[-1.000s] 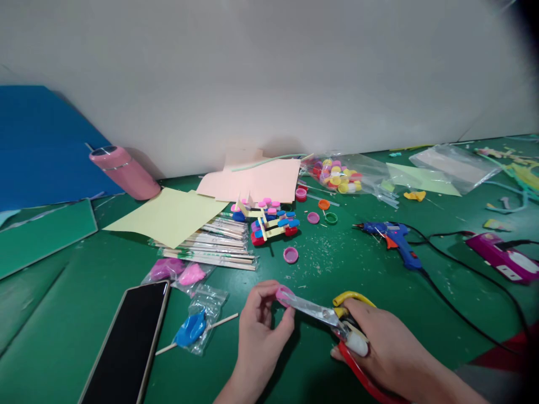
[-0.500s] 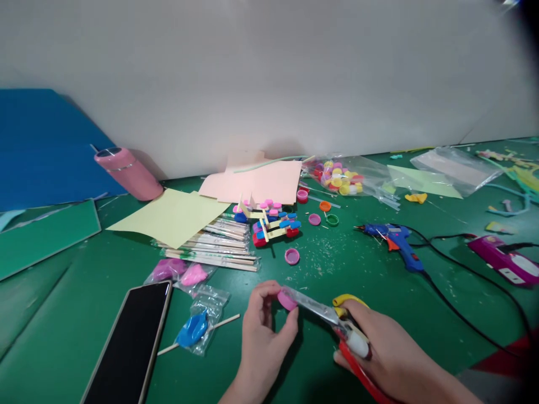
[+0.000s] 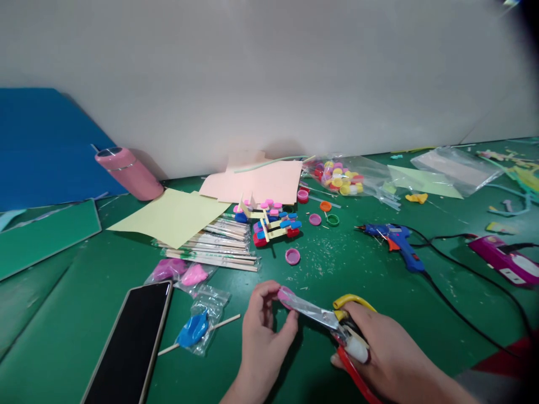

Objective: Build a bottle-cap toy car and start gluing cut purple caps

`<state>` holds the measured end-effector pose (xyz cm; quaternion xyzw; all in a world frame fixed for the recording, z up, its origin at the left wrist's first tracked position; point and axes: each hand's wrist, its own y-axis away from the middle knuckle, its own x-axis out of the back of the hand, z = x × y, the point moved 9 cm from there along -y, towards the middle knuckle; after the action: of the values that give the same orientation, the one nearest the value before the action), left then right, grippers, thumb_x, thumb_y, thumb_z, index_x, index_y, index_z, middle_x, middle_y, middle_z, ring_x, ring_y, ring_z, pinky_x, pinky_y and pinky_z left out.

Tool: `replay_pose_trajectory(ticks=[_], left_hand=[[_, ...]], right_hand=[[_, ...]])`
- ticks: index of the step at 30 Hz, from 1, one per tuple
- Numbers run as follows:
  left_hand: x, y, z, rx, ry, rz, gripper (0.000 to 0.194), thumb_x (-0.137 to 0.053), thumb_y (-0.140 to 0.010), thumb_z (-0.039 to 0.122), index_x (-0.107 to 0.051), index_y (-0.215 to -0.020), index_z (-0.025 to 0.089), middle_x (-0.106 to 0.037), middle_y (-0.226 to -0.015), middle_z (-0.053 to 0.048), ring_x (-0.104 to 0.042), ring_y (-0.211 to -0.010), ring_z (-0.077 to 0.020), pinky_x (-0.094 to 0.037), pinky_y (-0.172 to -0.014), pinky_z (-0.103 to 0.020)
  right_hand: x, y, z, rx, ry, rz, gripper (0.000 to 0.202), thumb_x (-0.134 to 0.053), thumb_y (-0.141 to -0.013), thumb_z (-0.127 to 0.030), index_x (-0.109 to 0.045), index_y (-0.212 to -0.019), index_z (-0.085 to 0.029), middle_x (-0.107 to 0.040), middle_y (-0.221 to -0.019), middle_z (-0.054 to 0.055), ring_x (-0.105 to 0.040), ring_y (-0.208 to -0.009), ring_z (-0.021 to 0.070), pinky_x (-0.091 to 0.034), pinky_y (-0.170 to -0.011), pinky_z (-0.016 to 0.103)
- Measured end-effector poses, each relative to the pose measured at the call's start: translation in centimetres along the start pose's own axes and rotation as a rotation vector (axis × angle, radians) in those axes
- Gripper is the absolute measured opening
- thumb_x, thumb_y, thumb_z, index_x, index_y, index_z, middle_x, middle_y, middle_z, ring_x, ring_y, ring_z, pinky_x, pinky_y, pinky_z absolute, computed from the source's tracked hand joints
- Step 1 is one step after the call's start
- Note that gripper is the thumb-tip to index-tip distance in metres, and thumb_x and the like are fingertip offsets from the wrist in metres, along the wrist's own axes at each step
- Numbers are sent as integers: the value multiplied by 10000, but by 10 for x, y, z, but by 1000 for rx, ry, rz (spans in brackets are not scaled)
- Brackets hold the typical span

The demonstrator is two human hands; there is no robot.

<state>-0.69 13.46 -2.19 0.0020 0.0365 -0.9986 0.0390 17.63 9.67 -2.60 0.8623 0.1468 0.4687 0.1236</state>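
Between the thumb and fingers of my left hand (image 3: 267,336) is a pink bottle cap (image 3: 286,298), held on its edge above the green table. My right hand (image 3: 385,345) grips a pair of scissors (image 3: 322,317) with one yellow and one red handle. The blades point left, and their tips lie against the cap, partly covering it. A white piece sits near the pivot, beside the fingers. Just beyond my hands lies a purple cap (image 3: 292,256). Farther back stands a small craft model (image 3: 275,227) of sticks, caps and coloured clay.
A phone (image 3: 128,342) and blue clay (image 3: 193,330) on a stick lie at left. Behind are wrapped sticks (image 3: 214,247), yellow paper (image 3: 168,216) and a bag of caps (image 3: 339,178). A blue glue gun (image 3: 393,238) with its cord lies at right; a pink tumbler (image 3: 128,173) leans at the back.
The scissors have turned slightly, and their blades now cover more of the pink cap. My right hand has shifted a little; my left hand stays in place.
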Motion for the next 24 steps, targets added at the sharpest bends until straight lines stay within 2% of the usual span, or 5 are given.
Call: replay_pose_trajectory(ticks=[6,13,16,19,24], left_hand=[[-10,-4,-1,49,133,-119,235,-612,-698,120,-569,-912,208,-546,-893,-26,-573,-810,-141,-470,-747,-253],[-4,-5,8,-52,-83,-90,204,-621,-676,109,-583,-858,192,-563,-861,-40,-548,-835,-169,-441,-773,-288],[0,-5,6,-27,-45,-23,210,-640,-644,112,-581,-828,194,-537,-865,-32,-555,-812,-161,-459,-748,-278],[1,-4,3,27,44,16,206,-646,-636,118,-571,-811,195,-505,-871,-20,-570,-754,-134,-483,-715,-264],[-2,-2,3,24,84,-7,216,-645,-646,117,-568,-832,193,-508,-898,-32,-576,-790,-141,-493,-721,-258]], right_hand=[[2,1,2,-1,31,2,315,-636,-651,-442,-489,-820,-220,-629,-743,0,-547,-617,178,-330,-526,245],[1,-2,9,-38,43,3,330,-627,-652,-478,-507,-820,-222,-643,-771,14,-568,-648,204,-345,-541,261],[1,-4,19,-87,-8,24,294,-555,-713,-500,-492,-803,-227,-634,-710,4,-564,-603,190,-338,-519,254],[8,-3,19,-71,-14,69,251,-515,-747,-467,-467,-814,-230,-616,-699,3,-553,-594,181,-326,-510,249],[5,2,7,-38,-20,-3,253,-611,-664,-357,-445,-817,-241,-600,-709,-21,-530,-589,163,-325,-509,237]])
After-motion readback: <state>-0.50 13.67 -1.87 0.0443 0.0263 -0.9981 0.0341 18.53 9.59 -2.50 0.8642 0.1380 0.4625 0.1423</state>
